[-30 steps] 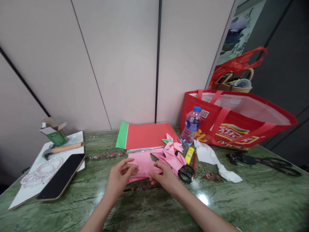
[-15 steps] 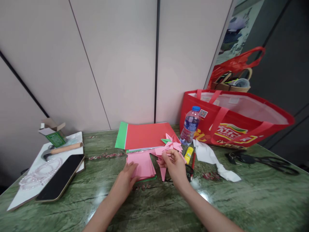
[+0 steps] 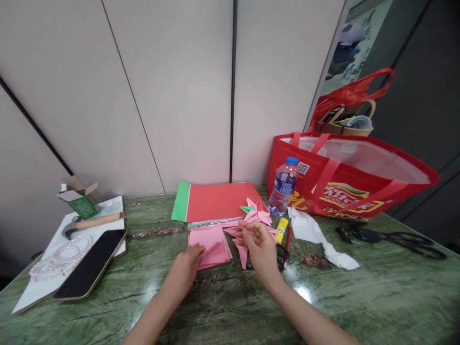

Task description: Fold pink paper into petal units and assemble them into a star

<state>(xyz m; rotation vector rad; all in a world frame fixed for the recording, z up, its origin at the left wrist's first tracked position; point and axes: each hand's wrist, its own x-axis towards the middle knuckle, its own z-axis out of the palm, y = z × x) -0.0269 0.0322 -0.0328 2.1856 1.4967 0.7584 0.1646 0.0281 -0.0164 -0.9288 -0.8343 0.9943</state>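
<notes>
At the far left, a white board (image 3: 27, 298) bears a phone (image 3: 91, 266), a beaded strand (image 3: 61, 258), a hammer (image 3: 102, 220) and a green box (image 3: 83, 205), none of them in use. Further right, the left hand (image 3: 187, 265) rests its fingertips, held close together, on the near left part of a stack of pink squares (image 3: 208, 237); whether they pinch the top sheet I cannot tell. These squares lie flat on the surface (image 3: 151, 258), with green paper (image 3: 223, 266) showing under their near edge, so this stock looks unfolded. Behind it, a large red sheet (image 3: 223, 201) lies whole, overlapping a green sheet (image 3: 178, 201). Just right of the stack, the folding is well begun: a pointed pink form with a green tip (image 3: 256, 213) looks shaped, and loose folded pink pieces (image 3: 243, 257) lie nearer. Over these the right hand (image 3: 259, 244) curls, thumb and fingers drawn together; whether a piece is between them is hidden. Rightmost of the tools, a capped-looking glue stick (image 3: 281, 230), black-handled scissors (image 3: 282, 256) and a red pencil (image 3: 288, 242) lie unused.
</notes>
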